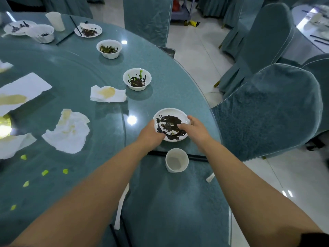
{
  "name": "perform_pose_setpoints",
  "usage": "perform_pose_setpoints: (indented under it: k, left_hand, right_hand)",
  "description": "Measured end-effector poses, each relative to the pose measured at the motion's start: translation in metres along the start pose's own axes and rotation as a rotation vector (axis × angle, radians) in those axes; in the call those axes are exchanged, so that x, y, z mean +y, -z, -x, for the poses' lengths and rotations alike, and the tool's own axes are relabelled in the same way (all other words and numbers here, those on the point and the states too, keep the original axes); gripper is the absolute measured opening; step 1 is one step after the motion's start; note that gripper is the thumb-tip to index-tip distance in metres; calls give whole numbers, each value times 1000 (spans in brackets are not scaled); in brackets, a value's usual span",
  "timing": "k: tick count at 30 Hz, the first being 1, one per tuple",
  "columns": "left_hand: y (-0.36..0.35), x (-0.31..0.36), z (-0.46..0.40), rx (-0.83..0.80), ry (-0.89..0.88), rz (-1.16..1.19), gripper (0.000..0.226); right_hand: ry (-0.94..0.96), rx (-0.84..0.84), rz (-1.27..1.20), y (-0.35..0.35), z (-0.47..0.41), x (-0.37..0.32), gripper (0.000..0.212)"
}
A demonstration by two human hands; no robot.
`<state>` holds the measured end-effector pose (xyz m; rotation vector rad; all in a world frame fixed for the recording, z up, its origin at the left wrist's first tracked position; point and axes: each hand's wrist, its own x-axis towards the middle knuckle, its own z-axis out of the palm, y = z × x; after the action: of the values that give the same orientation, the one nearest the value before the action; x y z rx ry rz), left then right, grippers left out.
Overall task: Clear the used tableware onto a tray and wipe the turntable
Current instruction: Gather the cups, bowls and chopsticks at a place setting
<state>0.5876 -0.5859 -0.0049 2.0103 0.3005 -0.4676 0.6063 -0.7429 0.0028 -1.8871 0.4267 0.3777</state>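
Note:
A white plate (167, 114) smeared with dark sauce sits near the table's right edge. My left hand (151, 133) grips its near-left rim. My right hand (193, 128) grips its right rim, fingers reaching over the sauce. A white paper cup (176, 160) stands just in front of the plate, with black chopsticks (197, 158) lying behind it. The glass turntable (53, 72) fills the left side, carrying stained paper napkins (68, 132) and small green scraps (44, 172). Two dirty white bowls (137, 79) (109, 49) stand farther along the table rim.
At the far end are a saucer (88, 30) with a spoon and chopsticks, another bowl (41, 33), a plate (18, 28) and a cup (55, 21). Teal-covered chairs (267, 111) crowd the right side. A white plastic spoon (122, 205) lies by the near edge.

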Motion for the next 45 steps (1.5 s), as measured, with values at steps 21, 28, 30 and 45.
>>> perform_pose_setpoints:
  k: [21, 28, 30, 45]
  left_hand:
    - [43, 15, 93, 313, -191, 110, 44]
    - [78, -24, 216, 361, -165, 124, 58]
    - [90, -43, 254, 392, -144, 128, 62]
    - [195, -204, 470, 730, -40, 195, 58]
  right_hand:
    - [278, -50, -70, 17, 106, -49, 58]
    - [335, -243, -111, -3, 209, -38, 50]
    - [356, -326, -103, -17, 239, -33, 50]
    - [435, -658, 43, -194, 415, -24, 52]
